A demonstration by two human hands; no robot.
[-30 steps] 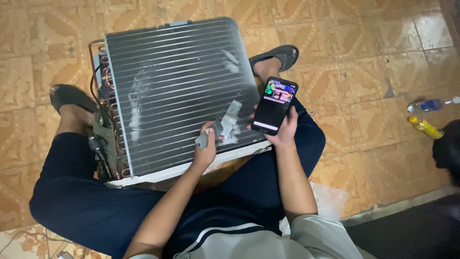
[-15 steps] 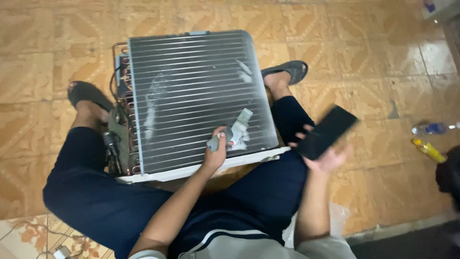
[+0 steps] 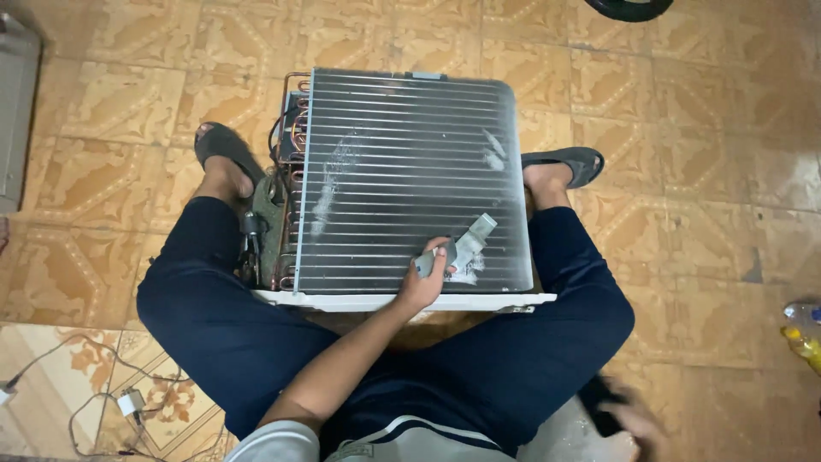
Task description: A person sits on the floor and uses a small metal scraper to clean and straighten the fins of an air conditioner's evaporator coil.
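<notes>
A finned air-conditioner coil unit with copper tubes on its left side lies flat between my legs on the tiled floor. My left hand rests on its near right part and grips a grey comb-like tool, whose head lies on a whitish scraped patch of fins. My right hand is low by my right hip, blurred, with a black phone in its fingers.
Two plastic bottles lie at the right edge. Cables and a small white adapter lie at the lower left. A grey box stands at the left edge. My sandalled feet flank the unit.
My right hand has swung the phone from over the unit down to the floor beside my right hip. The view has shifted right. My left hand keeps the tool on the fins.
</notes>
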